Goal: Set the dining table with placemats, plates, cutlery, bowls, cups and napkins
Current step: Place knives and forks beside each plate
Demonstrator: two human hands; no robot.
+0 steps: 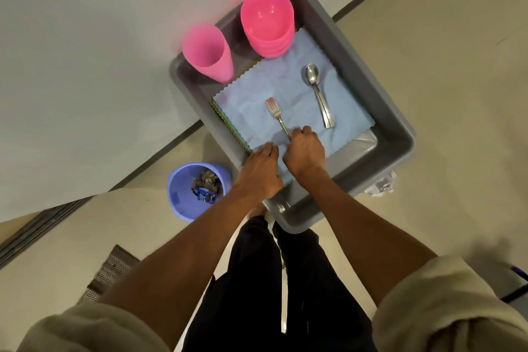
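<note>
Right hand [305, 151] round fork [275, 111] handle; no legible writing.

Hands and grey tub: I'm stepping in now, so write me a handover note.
Right hand pinches the fork handle, fork lying on the blue cloth. Left hand rests curled on the cloth's near edge; whether it grips is unclear.
In the grey tub: stacked pink bowls, pink cups, spoon, cloths.
Done: nothing visibly set out.
Left: the whole table setting; no plates in view.
</note>
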